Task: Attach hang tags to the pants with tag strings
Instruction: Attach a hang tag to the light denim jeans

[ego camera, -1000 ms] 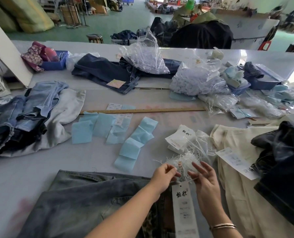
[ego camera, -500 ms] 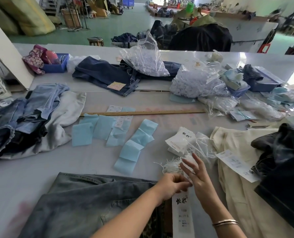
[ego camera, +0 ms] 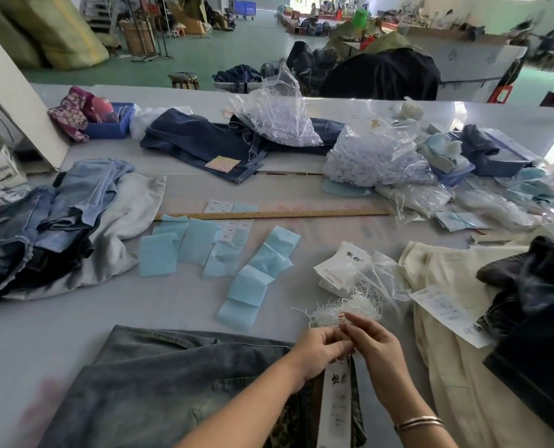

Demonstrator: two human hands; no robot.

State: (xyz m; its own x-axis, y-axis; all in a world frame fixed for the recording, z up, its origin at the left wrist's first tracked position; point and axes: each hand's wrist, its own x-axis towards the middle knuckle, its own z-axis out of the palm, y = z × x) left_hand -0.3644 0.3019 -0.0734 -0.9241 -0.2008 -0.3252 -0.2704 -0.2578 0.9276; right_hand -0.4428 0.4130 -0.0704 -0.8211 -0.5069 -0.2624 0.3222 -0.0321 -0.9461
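Grey-blue washed jeans (ego camera: 159, 383) lie flat at the near edge of the table. A long white hang tag (ego camera: 335, 405) with black characters lies over their right edge. My left hand (ego camera: 321, 347) pinches the tag's top end. My right hand (ego camera: 371, 341) meets it there, fingers curled and pinching a thin white tag string at the tag's top. Just beyond my fingers sits a tangled pile of white tag strings (ego camera: 350, 307). A stack of white hang tags (ego camera: 340, 268) lies behind the pile.
Cream pants (ego camera: 456, 350) with a paper label and dark jeans (ego camera: 541, 318) lie at the right. Light blue paper sheets (ego camera: 249, 279) and a wooden ruler (ego camera: 269, 215) cross the middle. Folded denim (ego camera: 43, 221) is piled at the left, plastic bags (ego camera: 376, 156) at the back.
My right hand has drawn back from the string pile and closed in on my left hand at the tag's top. Both hands sit slightly nearer to me than before.
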